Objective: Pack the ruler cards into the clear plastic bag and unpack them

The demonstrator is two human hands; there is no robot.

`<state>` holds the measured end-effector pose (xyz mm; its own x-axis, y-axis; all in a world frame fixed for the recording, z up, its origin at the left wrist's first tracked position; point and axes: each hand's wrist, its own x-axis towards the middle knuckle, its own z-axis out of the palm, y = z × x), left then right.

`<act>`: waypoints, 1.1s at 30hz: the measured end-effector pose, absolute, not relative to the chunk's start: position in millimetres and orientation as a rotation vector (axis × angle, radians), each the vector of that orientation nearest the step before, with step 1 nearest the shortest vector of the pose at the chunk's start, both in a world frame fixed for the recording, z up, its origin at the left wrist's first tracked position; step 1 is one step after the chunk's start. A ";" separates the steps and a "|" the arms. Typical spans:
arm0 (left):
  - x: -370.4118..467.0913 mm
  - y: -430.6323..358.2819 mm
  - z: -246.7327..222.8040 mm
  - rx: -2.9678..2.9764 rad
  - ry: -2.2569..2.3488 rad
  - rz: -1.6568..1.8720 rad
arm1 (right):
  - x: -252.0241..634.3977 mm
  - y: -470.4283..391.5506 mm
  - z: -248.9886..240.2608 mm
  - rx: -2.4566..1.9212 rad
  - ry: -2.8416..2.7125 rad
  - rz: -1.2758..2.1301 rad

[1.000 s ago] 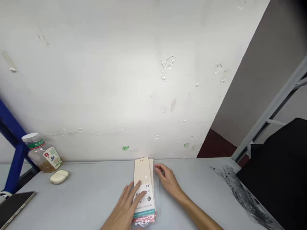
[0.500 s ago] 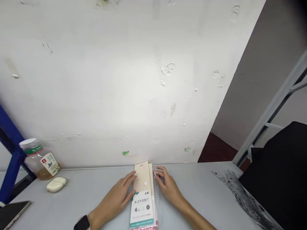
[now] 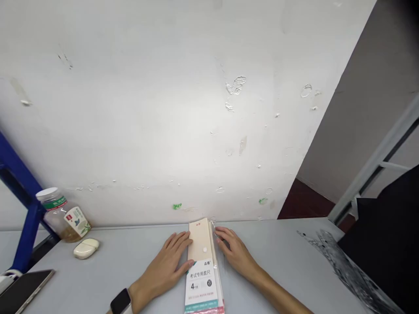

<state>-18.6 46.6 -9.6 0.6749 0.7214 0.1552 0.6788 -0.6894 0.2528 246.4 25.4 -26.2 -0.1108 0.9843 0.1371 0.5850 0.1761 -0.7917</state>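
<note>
A ruler set packet (image 3: 201, 283), cream at the top and white with teal and pink bands at the bottom, lies upright in front of me on the desk. At least one similar packet shows under its right edge, with clear plastic sleeve beyond. My left hand (image 3: 170, 259) rests along the packet's left side, fingers stretched and their tips on the edge. On the opposite side, my right hand (image 3: 236, 252) has slightly bent fingers, thumb apart, with the tips at the clear plastic edge. A smartwatch (image 3: 121, 301) is on my left wrist.
A plastic jar (image 3: 67, 218) with a white lid and a cream oval case (image 3: 86, 248) stand left. A phone (image 3: 26, 290) lies at the near left corner. Crumpled clear plastic (image 3: 340, 261) and a black cloth-like item (image 3: 389, 235) are right. A white wall (image 3: 157, 109) backs the desk.
The view has shifted, so the desk and everything on it sit slightly further right. The packets look more closely aligned, and my right fingers are nearer their right edge.
</note>
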 end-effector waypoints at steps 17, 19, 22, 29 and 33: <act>-40.3 51.8 -7.4 2.771 1.219 0.164 | 266.8 8.6 -18.4 -1.557 -2.361 0.581; -40.5 52.0 -8.2 2.784 1.204 0.187 | 267.3 8.1 -18.6 -1.557 -2.374 0.584; -40.3 51.6 -8.7 2.796 1.207 0.181 | 269.5 8.2 -20.8 -1.539 -2.405 0.605; -42.1 53.2 -11.9 2.837 1.189 0.133 | 271.4 8.0 -24.3 -1.520 -2.428 0.576; -40.6 53.1 -12.1 2.816 1.215 0.122 | 270.5 7.6 -22.5 -1.542 -2.432 0.593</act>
